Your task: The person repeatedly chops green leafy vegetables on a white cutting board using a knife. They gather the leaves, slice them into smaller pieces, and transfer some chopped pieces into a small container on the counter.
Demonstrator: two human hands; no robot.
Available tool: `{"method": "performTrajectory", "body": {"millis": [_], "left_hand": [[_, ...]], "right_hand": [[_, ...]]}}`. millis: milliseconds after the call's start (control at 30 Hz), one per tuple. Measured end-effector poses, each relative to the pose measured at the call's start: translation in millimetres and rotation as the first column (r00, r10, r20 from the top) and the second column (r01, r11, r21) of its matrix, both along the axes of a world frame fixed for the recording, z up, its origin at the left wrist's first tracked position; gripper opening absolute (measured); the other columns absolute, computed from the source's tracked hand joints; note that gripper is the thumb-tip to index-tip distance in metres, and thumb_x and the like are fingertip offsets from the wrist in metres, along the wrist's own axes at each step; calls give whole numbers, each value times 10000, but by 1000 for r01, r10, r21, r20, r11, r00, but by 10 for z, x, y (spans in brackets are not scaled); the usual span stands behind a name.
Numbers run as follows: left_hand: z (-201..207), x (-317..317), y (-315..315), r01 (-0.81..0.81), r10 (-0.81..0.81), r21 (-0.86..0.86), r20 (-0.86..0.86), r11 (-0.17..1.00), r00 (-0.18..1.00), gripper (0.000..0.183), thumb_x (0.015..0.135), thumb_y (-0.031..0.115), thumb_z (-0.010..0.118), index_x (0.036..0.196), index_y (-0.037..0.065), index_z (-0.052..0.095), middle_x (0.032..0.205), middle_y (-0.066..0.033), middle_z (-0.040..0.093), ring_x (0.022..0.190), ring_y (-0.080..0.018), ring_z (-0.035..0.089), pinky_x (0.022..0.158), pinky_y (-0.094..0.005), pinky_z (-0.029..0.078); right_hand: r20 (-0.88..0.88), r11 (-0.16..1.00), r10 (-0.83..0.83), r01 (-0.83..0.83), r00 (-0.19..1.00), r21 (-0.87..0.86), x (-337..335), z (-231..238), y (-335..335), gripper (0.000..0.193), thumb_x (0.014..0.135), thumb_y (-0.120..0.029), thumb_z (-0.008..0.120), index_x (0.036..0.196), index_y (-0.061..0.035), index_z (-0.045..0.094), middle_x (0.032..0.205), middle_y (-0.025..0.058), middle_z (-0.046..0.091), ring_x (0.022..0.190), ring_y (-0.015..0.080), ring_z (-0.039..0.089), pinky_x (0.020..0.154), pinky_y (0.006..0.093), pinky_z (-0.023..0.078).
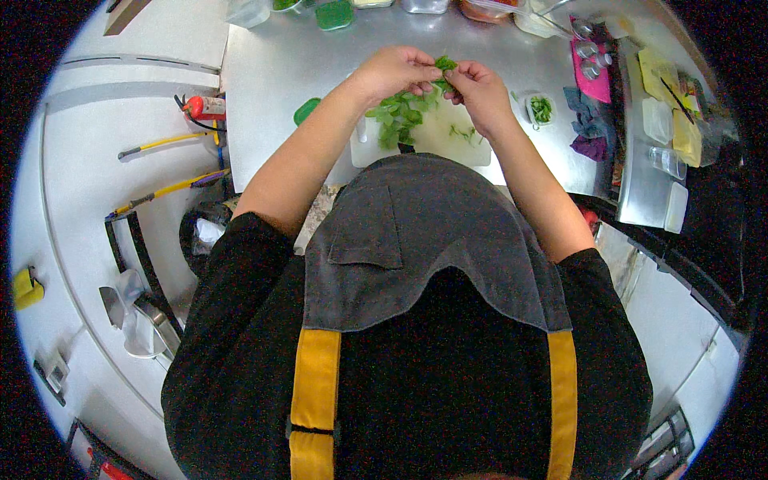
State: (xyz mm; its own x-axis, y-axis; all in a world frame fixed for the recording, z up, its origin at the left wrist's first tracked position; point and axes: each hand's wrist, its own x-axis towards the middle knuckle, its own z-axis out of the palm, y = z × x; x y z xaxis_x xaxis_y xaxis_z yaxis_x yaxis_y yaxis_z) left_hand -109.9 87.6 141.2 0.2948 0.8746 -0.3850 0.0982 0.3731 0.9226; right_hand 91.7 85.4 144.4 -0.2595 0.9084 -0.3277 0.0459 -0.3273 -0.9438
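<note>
Above a white cutting board (436,142), my left hand (400,74) and my right hand (480,94) pinch a sprig of leafy green herb (445,64) between their fingertips. Both hands are closed on it, close together. Below my left hand, a loose pile of green herb leaves (398,116) covers the board's left part. A few thin stems (464,134) lie on the right part. To the right of my right hand stands a small clear container (541,110) with green leaves in it. A small black piece (406,148) shows at the board's near edge, mostly hidden by my apron.
The board rests on a steel table (296,60). A green lid (306,110) lies left of it. Food containers (334,14) line the far edge. At the right are cloths (588,112), a pink mat (590,72) with metal cups, and a side shelf (644,188) with plastic tubs.
</note>
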Motion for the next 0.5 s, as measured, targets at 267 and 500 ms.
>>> {"method": "performTrajectory", "body": {"millis": [267,500], "left_hand": [[-784,-119,-281,667,-160,228,-869,709,468,334,848,301,686,1138,135,701,1015,-126,697,989,-334,660,843,-447,538],[-1167,132,-500,737,-130,137,-947,662,293,278,831,286,675,1019,83,701,1020,-170,676,1007,-353,661,862,-493,539]], "right_hand": [[40,989,-112,115,993,-97,313,-193,-128,135,938,-162,668,927,-31,634,767,37,645,652,132,653,558,271,477],[157,982,-132,150,979,-114,570,-417,-334,129,923,-156,674,915,-32,639,748,38,650,621,129,652,536,268,483]]}}
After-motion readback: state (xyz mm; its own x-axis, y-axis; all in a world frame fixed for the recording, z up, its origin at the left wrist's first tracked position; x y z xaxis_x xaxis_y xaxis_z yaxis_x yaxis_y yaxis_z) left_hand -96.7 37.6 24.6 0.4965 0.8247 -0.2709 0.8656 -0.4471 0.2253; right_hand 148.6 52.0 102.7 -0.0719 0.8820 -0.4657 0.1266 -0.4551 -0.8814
